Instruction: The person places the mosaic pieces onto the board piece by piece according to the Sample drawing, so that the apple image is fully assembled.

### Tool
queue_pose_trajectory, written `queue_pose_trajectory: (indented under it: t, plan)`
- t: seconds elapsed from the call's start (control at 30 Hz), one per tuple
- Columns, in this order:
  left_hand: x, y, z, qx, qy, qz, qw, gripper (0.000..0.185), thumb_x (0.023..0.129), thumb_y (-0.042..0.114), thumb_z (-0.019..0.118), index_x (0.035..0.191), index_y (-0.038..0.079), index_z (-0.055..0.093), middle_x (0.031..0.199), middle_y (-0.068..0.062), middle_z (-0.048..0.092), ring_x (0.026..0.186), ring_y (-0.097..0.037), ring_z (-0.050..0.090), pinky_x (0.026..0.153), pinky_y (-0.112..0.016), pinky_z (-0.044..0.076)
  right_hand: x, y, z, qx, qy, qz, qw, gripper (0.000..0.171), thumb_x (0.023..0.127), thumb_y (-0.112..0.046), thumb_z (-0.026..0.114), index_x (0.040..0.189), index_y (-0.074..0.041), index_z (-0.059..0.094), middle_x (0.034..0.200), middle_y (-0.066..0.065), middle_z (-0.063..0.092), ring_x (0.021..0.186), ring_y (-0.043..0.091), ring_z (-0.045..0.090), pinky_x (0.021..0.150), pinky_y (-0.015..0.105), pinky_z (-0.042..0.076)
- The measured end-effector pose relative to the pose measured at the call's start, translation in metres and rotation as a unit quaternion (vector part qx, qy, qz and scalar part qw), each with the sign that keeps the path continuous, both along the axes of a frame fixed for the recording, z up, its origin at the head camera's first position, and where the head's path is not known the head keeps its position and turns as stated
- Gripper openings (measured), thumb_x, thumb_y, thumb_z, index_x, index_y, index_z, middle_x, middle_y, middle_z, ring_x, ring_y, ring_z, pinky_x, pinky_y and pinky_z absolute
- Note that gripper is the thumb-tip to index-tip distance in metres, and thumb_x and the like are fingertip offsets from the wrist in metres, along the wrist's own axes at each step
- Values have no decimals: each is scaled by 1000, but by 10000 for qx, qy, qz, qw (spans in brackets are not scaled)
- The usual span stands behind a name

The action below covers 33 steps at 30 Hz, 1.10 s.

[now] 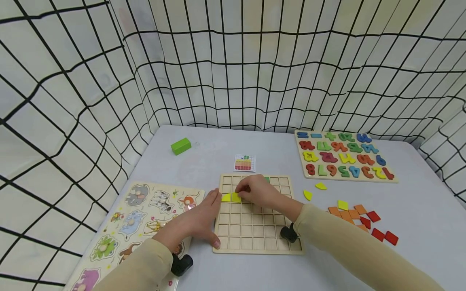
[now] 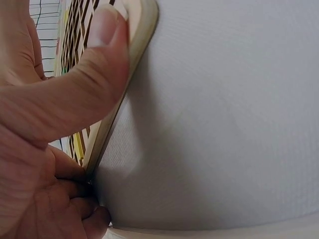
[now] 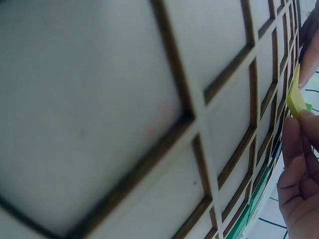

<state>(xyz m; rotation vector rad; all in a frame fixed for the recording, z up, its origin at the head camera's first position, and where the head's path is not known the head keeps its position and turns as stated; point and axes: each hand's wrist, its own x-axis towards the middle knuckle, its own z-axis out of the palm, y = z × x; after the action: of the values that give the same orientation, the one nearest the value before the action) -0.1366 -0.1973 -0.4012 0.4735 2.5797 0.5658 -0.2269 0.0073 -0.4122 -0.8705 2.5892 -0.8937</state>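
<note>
Black netting (image 1: 242, 32) over pale walls encloses a pale table (image 1: 204, 268). On it lies a wooden grid board (image 1: 255, 243) (a green tile (image 1: 267, 178) sits in its far row). Right hand (image 1: 260, 192): thumb and fingers pinch a yellow tile (image 1: 236, 197) at the board's left side, just beside another yellow piece (image 1: 226, 197). Left hand (image 1: 201, 219): rests against the left edge, thumb spread from the fingers, touching the near corner. Loose orange tiles (image 1: 347, 217) lie right of the board.
</note>
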Motion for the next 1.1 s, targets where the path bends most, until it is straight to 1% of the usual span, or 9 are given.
queue_pose_trajectory:
  t: [0.13, 0.3, 0.5, 0.67, 0.73, 0.8, 0.93, 1.0, 1.1]
  plan:
    - [0, 1, 0, -7, -20, -25, 10000, 135, 66, 33, 97, 158, -14, 11, 170, -29, 2, 160, -41, 3, 129, -50, 18, 0, -4, -2, 235, 164, 17, 9996, 10, 95, -9, 71, 100, -8, 80, 97, 2, 77, 85, 9, 64, 79, 28, 57]
    - [0, 2, 1, 25, -36, -26, 10000, 135, 66, 33, 97, 158, -14, 10, 170, -29, 1, 160, -40, 3, 129, -49, 17, 2, -8, -2, 425, 222, -29, 9988, 10, 95, -9, 71, 99, -7, 80, 95, 2, 77, 82, 10, 63, 77, 29, 57]
    - [1, 2, 1, 55, -52, 40, 10000, 135, 65, 31, 98, 158, -14, 11, 170, -28, 2, 160, -40, 4, 129, -49, 18, 5, -10, -2, 450, 294, -132, 9985, 8, 94, -8, 73, 96, -8, 81, 94, 2, 77, 82, 10, 64, 79, 31, 58]
    - [3, 3, 0, 55, -92, 79, 9999, 135, 65, 31, 98, 158, -13, 11, 170, -28, 2, 160, -39, 4, 129, -49, 18, 6, -3, -1, 331, 79, -161, 9993, 8, 94, -10, 73, 98, -8, 80, 95, 2, 76, 83, 10, 64, 80, 30, 58]
    - [4, 3, -1, 64, -111, 98, 9999, 135, 65, 31, 98, 158, -13, 11, 170, -27, 2, 160, -39, 4, 129, -49, 18, 5, 6, 1, 270, -81, -236, 9993, 9, 94, -12, 74, 101, -9, 79, 96, 0, 75, 84, 10, 62, 80, 29, 57]
    - [4, 3, 0, 73, -110, 113, 9998, 135, 65, 31, 98, 158, -13, 11, 170, -27, 2, 160, -39, 4, 129, -49, 18, 3, 19, 3, 220, -127, -289, 9993, 11, 94, -13, 74, 104, -9, 79, 97, 0, 74, 83, 10, 61, 79, 28, 55]
    - [4, 2, 2, 40, -70, 117, 9999, 135, 65, 30, 98, 159, -12, 11, 170, -27, 2, 160, -39, 4, 129, -49, 18, -4, 57, 11, 102, -6, -391, 9992, 15, 94, -12, 73, 107, -7, 78, 98, 2, 74, 84, 13, 60, 76, 26, 53]
    - [4, 2, 3, 31, -48, 117, 9999, 134, 65, 30, 98, 158, -13, 12, 170, -27, 2, 160, -39, 4, 129, -49, 18, -8, 80, 14, 96, 156, -442, 9989, 15, 95, -11, 72, 108, -6, 77, 99, 4, 75, 85, 15, 62, 76, 27, 54]
    - [3, 1, 4, 29, -43, 108, 9999, 134, 65, 29, 98, 158, -13, 11, 170, -28, 2, 160, -40, 4, 129, -49, 18, -13, 114, 15, 231, 299, -669, 9970, 17, 96, -10, 71, 111, -5, 76, 102, 7, 76, 89, 18, 65, 76, 30, 56]
